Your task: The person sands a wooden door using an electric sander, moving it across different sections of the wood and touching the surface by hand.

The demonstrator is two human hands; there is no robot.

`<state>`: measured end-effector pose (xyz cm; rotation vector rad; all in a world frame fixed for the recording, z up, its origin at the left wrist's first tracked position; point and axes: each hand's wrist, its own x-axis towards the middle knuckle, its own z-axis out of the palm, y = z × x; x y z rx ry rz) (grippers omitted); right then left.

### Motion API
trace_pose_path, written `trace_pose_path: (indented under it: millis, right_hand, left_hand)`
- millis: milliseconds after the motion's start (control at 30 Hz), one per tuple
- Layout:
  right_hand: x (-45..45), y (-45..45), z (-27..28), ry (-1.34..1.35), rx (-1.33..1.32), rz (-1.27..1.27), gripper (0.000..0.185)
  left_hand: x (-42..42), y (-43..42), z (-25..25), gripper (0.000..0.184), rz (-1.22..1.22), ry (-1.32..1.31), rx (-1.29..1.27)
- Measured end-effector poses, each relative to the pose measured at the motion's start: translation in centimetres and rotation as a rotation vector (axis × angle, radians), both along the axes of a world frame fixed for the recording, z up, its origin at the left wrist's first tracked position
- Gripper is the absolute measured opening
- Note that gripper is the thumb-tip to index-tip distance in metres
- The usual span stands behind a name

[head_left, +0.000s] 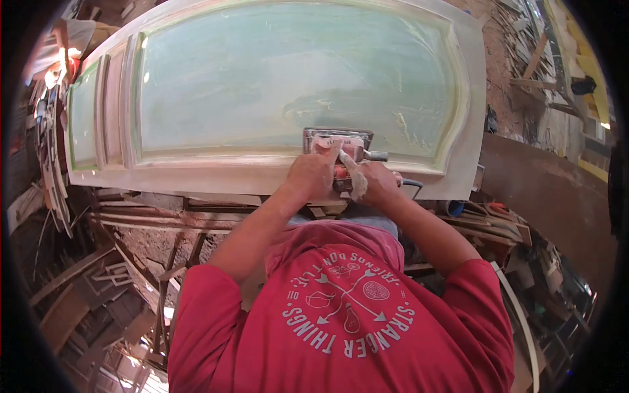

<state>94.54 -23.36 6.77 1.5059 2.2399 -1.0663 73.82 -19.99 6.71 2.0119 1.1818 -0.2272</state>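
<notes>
A power sander (339, 140) with a dusty housing rests on the near edge of a wooden door (216, 171), partly over its recessed green panel (275, 78). My left hand (310, 173) is closed around the left side of the sander's body. At its rear right, my right hand (379, 182) is wrapped around the handle, its fingers partly hidden. Something whitish, dust-covered, shows along the thumb side of my right hand; I cannot tell whether it is a wrapping. A short grey tube (375, 156) sticks out to the right of the sander. Pale smears and ridges mark the panel's right part.
Wood strips (164, 219) lie beneath the door's near edge. Offcuts are piled at lower left (98, 295) and lower right. A brown board (537, 177) stands to the right. Scrap wood (534, 56) and yellow pieces lie at upper right.
</notes>
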Motion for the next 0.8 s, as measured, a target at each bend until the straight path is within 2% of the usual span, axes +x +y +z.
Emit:
trace_pose_path:
  millis: [200, 367, 533, 633, 800]
  right_hand:
    - [-7.6, 0.5, -1.4, 0.113, 0.075, -0.062, 0.092]
    - [-9.7, -0.2, -3.5, 0.207, 0.170, -0.099, 0.094]
    - [-7.6, -0.7, -4.4, 0.216, 0.188, -0.102, 0.100]
    - [-4.3, -0.5, -2.0, 0.122, 0.091, -0.087, 0.102]
    - [3.0, -1.2, -0.7, 0.063, 0.084, -0.075, 0.100]
  left_hand:
    - [-8.0, 1.6, 0.2, 0.130, -0.007, 0.030, 0.001]
    - [-10.1, 2.2, 0.2, 0.131, -0.023, 0.084, -0.002]
    - [-8.0, 2.1, -0.2, 0.130, -0.030, 0.088, 0.018]
    - [-4.0, 1.3, 0.1, 0.130, -0.030, 0.088, 0.000]
    - [3.1, 0.0, -0.2, 0.129, -0.009, -0.014, 0.056]
